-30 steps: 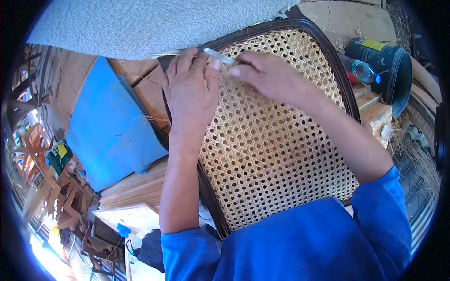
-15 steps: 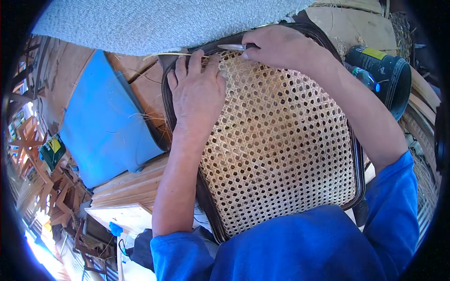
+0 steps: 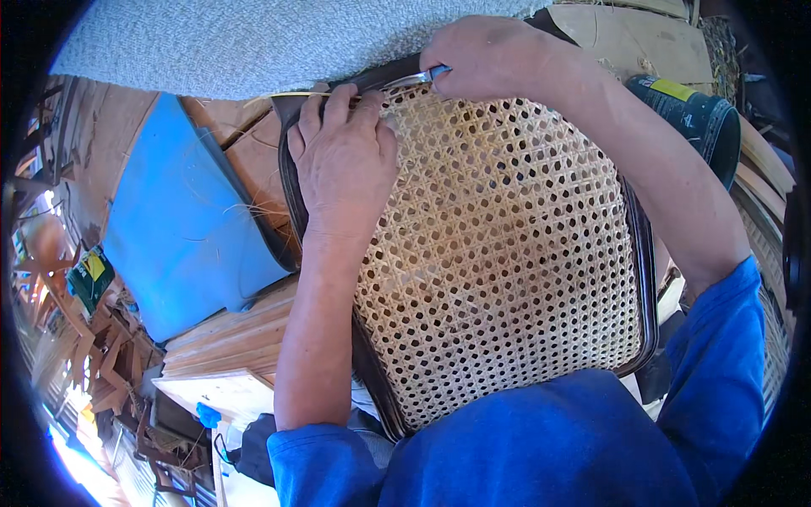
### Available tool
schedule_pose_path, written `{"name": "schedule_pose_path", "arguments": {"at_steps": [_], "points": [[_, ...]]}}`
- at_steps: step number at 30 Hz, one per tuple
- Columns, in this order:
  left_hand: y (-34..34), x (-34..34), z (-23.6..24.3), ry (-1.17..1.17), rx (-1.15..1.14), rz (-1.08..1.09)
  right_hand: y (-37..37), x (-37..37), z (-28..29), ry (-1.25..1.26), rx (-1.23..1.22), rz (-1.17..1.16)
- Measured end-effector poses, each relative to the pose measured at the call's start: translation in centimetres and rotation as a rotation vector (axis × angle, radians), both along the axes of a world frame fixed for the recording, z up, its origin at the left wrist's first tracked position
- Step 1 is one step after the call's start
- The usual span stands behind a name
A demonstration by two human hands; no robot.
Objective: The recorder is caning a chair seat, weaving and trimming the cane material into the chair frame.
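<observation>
The person's right hand [image 3: 486,59] is closed around the handle of a small knife [image 3: 410,81], its metal blade pointing left along the upper edge of the woven cane panel [image 3: 507,245]; the left hand [image 3: 348,165] lies palm down on the panel's upper left corner, fingers slightly spread and reaching to the dark brown wooden frame [image 3: 644,279]; a thin pale cane strand [image 3: 291,94] runs out leftward from beside those fingertips, though I cannot tell whether they pinch it; the panel, full of small holes, sits inside the frame directly in front of the person's blue shirt [image 3: 541,448]; a nubbly light blue-grey cloth [image 3: 253,46] hangs over the frame's far edge, just beyond both hands; off to the left leans a smooth bright blue panel [image 3: 190,228], with stacked wooden boards [image 3: 228,338] below it; on the right, beyond the right forearm, a dark green bucket [image 3: 697,118] lies tipped on its side, partly covered by the arm.
</observation>
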State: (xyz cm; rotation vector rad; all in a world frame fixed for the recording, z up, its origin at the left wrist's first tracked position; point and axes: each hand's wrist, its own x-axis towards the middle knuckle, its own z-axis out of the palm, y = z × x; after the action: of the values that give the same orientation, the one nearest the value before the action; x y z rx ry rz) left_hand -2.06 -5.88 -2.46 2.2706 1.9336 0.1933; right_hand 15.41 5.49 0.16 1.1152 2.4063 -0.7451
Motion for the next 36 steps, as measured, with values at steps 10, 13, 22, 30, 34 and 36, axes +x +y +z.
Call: {"name": "schedule_pose_path", "arguments": {"at_steps": [10,13,22,30,34,36], "points": [[0.4,0.4,-0.8,0.001,0.076,-0.003,0.0,-1.1,2.9,0.175,0.487,0.332],[0.6,0.4,-0.3,0.023,0.069,0.014,0.7,-1.1,2.4,0.276,0.305,0.415],[1.0,0.3,-0.7,-0.052,0.085,0.046,-1.5,-0.1,1.6,-0.007,0.332,0.180],[0.9,0.2,-1.1,-0.039,0.006,0.077,-1.4,0.1,0.2,0.016,0.339,0.119],[1.1,0.2,-1.3,-0.051,0.028,0.074,0.4,-0.4,0.1,-0.036,-0.046,0.100],[1.1,0.3,-1.2,-0.052,0.025,0.066,0.6,-0.4,-0.1,-0.014,-0.029,0.104]]}}
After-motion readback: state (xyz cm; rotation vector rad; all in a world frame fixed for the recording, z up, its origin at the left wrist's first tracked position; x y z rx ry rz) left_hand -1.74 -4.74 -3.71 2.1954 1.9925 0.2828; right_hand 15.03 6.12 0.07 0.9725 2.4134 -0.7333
